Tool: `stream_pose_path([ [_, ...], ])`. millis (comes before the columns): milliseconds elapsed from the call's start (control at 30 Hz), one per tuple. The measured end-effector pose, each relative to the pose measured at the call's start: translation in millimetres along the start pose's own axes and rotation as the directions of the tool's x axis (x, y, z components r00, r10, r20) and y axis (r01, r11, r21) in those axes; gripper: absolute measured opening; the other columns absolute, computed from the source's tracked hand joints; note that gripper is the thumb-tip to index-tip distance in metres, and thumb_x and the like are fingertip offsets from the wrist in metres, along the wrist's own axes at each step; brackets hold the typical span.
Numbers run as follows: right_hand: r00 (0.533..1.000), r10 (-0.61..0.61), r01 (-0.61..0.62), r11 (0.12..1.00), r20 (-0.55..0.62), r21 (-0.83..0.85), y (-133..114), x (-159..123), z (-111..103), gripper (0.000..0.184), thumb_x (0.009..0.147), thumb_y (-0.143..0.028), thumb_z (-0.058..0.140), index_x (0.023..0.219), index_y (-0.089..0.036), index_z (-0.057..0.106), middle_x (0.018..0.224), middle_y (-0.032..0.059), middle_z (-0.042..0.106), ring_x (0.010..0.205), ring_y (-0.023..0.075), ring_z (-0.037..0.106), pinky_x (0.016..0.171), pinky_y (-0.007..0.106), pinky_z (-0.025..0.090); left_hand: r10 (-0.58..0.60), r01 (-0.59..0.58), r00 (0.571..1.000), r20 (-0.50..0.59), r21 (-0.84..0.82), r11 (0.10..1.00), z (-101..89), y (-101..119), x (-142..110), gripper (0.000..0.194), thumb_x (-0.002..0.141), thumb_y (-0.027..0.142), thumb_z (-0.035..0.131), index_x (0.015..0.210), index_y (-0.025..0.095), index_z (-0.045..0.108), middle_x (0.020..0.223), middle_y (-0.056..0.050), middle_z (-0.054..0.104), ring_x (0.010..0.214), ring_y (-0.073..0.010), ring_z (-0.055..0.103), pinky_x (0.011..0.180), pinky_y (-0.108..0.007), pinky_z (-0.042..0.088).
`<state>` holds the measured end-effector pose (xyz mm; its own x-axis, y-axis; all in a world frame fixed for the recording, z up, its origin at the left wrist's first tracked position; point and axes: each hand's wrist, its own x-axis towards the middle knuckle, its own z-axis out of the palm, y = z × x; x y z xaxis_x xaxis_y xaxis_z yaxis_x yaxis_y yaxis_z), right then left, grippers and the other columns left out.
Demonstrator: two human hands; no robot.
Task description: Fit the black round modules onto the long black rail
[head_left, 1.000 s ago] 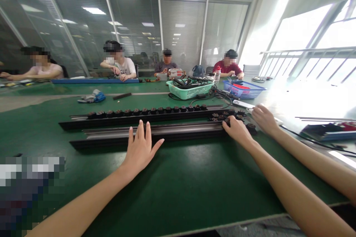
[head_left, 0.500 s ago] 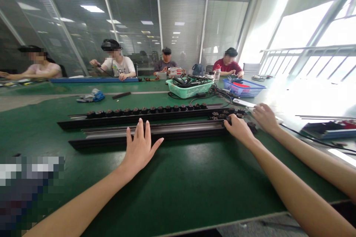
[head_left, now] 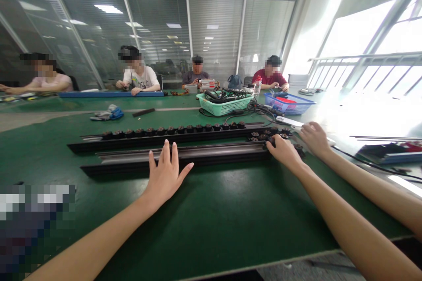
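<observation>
My left hand point(head_left: 164, 178) is open, its fingers spread over the near long black metal rail point(head_left: 214, 153). The rail lies on the green table, with a silvery channel along its top. At the rail's right end my right hand point(head_left: 285, 151) is closed, thumb and fingers around a small round black part, mostly hidden by the fingers. More such black parts point(head_left: 255, 136) cluster just beyond it. Behind lies a second black rail point(head_left: 158, 141), with several round black parts point(head_left: 170, 131) standing in a row along it.
A co-worker's hand point(head_left: 314, 137) reaches in from the right, close to my right hand. Farther back stand a green basket point(head_left: 226, 107) of cables and a blue basket point(head_left: 293, 106). Grey-blue gloves point(head_left: 108, 113) lie at the left. Several people sit across the table point(head_left: 204, 215).
Both my hands stay almost still, the right one on the same black part. Across the table, the person in the white shirt has lowered a raised hand.
</observation>
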<state>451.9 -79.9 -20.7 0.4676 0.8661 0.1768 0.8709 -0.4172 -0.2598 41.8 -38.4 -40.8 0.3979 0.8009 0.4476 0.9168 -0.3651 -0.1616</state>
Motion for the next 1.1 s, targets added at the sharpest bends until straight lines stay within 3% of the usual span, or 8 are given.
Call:
stream_pose_path([
  [500,0.998,0.021,-0.020,1.000,-0.059,0.004,10,5,2,0.041,0.104,-0.036,0.053,0.135,-0.012,0.064,0.118,0.0225,0.076,0.114,0.0349,0.072,0.091,0.039,0.053,-0.005,0.005,1.000,0.030,0.017,1.000,-1.7,1,0,0.096,0.108,0.069,0.014,0.168,-0.006,0.026,0.174,-0.035,0.020,0.157,-0.0461,0.040,0.127,-0.074,0.024],
  [633,0.993,0.060,-0.060,0.998,-0.098,-0.002,19,9,-3,0.043,0.100,-0.039,0.059,0.134,-0.014,0.066,0.119,0.0235,0.075,0.111,0.0360,0.072,0.089,0.041,0.054,-0.011,0.011,1.000,0.029,0.021,1.000,-1.5,1,0,0.097,0.108,0.070,0.011,0.168,-0.005,0.026,0.175,-0.034,0.021,0.157,-0.0449,0.041,0.127,-0.074,0.024],
  [767,0.985,0.093,-0.092,0.996,-0.146,0.007,29,11,-13,0.044,0.103,-0.040,0.052,0.132,-0.010,0.067,0.117,0.0262,0.074,0.110,0.0372,0.072,0.088,0.043,0.054,-0.011,0.010,0.999,0.030,0.024,1.000,-0.8,0,0,0.098,0.108,0.070,0.011,0.169,-0.004,0.026,0.175,-0.034,0.020,0.157,-0.0449,0.041,0.127,-0.074,0.024],
  [967,0.952,0.105,-0.098,0.994,-0.289,0.042,51,18,-24,0.044,0.096,-0.041,0.059,0.130,-0.014,0.070,0.115,0.0200,0.075,0.105,0.0342,0.071,0.086,0.041,0.053,-0.013,0.013,1.000,0.026,0.017,1.000,1.0,0,1,0.097,0.108,0.070,0.013,0.169,-0.003,0.026,0.174,-0.034,0.022,0.157,-0.0448,0.041,0.127,-0.073,0.023],
  [1100,0.968,0.039,-0.034,0.999,-0.249,0.023,68,27,-21,0.042,0.087,-0.042,0.068,0.119,-0.015,0.073,0.106,0.0162,0.074,0.098,0.0325,0.070,0.079,0.039,0.052,-0.013,0.013,1.000,0.026,0.026,1.000,0.7,0,1,0.096,0.108,0.070,0.013,0.169,-0.004,0.027,0.174,-0.034,0.022,0.157,-0.0448,0.041,0.127,-0.074,0.024],
])
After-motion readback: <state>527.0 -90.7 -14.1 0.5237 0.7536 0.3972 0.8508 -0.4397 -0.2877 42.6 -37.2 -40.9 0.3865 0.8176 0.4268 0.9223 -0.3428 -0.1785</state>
